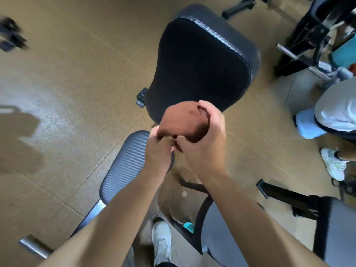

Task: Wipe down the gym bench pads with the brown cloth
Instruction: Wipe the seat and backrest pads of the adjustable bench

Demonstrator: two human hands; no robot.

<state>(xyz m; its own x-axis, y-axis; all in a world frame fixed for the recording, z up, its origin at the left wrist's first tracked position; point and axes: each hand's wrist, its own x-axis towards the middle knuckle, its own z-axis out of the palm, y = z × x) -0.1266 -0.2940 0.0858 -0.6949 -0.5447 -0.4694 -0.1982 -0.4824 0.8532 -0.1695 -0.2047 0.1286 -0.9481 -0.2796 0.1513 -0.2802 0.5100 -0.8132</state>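
While I bunch the cloth [183, 122] between both hands above the bench, my right hand [204, 139] is curled closed around its right side and my left hand [159, 151] pinches its lower edge. Beyond it lies the black seat pad [202, 62]; a ribbed pad [125, 166] sits below my left wrist.

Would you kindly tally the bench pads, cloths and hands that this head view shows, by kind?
Bench pads: 2, the large black pad and the ribbed pad.
Brown cloth: 1, held between both hands.
Hands: 2, the left hand and the right hand.
Total: 5.
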